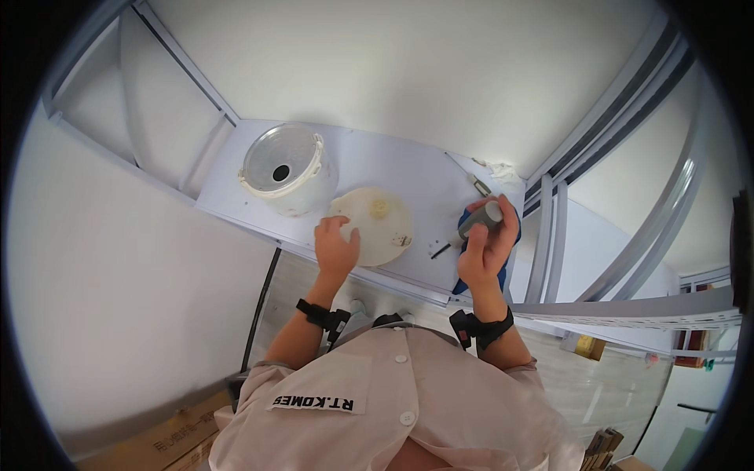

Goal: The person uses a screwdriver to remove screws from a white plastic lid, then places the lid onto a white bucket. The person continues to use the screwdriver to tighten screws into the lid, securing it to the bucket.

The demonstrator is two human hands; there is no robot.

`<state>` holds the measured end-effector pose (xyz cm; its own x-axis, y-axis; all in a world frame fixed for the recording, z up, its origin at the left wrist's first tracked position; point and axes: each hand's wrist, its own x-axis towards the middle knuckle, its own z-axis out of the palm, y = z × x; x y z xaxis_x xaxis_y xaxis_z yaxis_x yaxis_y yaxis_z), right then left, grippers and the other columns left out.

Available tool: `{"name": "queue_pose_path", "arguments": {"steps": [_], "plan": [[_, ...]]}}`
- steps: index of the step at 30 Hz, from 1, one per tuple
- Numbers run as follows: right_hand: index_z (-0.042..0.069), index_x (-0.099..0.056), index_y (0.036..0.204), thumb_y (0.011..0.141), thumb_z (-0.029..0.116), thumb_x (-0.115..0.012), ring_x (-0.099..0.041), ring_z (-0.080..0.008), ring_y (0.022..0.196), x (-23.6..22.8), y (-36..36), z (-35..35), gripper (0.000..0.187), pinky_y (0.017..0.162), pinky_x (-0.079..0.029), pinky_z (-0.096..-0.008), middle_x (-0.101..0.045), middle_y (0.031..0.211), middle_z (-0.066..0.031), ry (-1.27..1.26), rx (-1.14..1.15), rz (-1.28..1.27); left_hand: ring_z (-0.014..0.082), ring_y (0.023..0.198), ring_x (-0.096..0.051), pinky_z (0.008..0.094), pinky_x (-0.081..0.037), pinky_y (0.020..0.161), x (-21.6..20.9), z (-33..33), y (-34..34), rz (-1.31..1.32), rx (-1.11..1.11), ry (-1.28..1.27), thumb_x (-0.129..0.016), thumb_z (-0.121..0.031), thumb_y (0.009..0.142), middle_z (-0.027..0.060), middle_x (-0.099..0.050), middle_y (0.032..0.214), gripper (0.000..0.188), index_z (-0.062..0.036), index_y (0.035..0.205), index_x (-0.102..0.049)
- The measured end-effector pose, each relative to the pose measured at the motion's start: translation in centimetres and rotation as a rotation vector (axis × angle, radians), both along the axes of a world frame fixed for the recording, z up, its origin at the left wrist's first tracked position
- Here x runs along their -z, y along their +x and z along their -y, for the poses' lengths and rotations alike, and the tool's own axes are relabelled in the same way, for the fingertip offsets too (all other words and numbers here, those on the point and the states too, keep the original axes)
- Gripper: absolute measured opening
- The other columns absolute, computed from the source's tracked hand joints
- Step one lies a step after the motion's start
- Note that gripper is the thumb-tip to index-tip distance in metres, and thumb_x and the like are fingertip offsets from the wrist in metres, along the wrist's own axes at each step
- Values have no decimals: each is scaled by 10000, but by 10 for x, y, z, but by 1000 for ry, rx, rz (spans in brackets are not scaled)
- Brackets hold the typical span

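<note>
Bright, even indoor light fills the view — white walls and the pale surface read almost washed out, with no harsh glare. Shadows are soft and faint, a thin one under the left hand and beside the bucket. Fisheye distortion is strong: straight shelf rails bow toward the rim, and a black circular border closes the corners. The centre is fairly sharp — the edges turn softer, and the shirt close to the lens is slightly blurred.
</note>
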<state>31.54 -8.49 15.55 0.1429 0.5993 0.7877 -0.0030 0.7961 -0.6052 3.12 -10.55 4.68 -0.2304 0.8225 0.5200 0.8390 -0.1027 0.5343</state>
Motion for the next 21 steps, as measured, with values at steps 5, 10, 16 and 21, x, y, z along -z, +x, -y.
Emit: {"name": "queue_pose_path", "arguments": {"steps": [5, 10, 16, 21], "plan": [[5, -397, 1587, 1141, 178, -520, -584, -146, 932, 9, -33, -12, 494, 765, -521, -275, -549, 1240, -110, -230, -135, 49, 342, 1059, -645, 459, -541, 923, 38, 5, -45, 327, -206, -254, -826, -206, 853, 185, -659, 1151, 571, -8, 1322, -567], [22, -486, 1539, 1056, 157, -694, -619, -156, 928, 14, -41, -5, 543, 831, -529, -294, -632, 1132, -85, -425, -31, 210, 295, 1111, -680, 417, -557, 947, 64, -16, -62, 744, -168, -435, -844, -252, 879, 195, -677, 1240, 690, 41, 1407, -510], [58, -596, 1438, 955, 95, -807, -649, -165, 925, 21, -36, 8, 529, 842, -539, -307, -691, 1039, -82, -637, 47, 293, 290, 1130, -695, 393, -560, 964, 66, -46, -59, 953, -60, -500, -848, -248, 880, 207, -691, 1272, 699, 68, 1408, -515], [58, -621, 1371, 960, 59, -785, -643, -136, 815, 19, -29, 18, 443, 765, -533, -294, -696, 934, -51, -636, 118, 329, 239, 1093, -701, 380, -571, 936, 74, -54, -56, 664, -63, -453, -856, -220, 901, 170, -712, 1232, 592, 57, 1345, -577]]}}
